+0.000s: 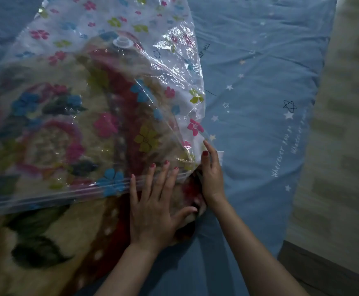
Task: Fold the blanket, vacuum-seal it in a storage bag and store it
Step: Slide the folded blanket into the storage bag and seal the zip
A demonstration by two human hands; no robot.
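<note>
A folded plush blanket (52, 238), cream with red, green and blue flowers, lies on the bed, its far part inside a clear storage bag (101, 67) printed with small coloured flowers. The bag's zip edge (56, 194) crosses the blanket; the near part sticks out. A white round valve (122, 42) sits on the bag's top. My left hand (155, 206) lies flat with spread fingers on the blanket's right corner at the bag's mouth. My right hand (210, 174) holds the bag's right corner at the opening, its thumb hidden under the plastic.
A blue bedsheet (259, 92) with white stars and printed words covers the bed. The bed's right edge runs along a pale patterned floor (345, 124). A dark strip (324, 274) shows at the lower right.
</note>
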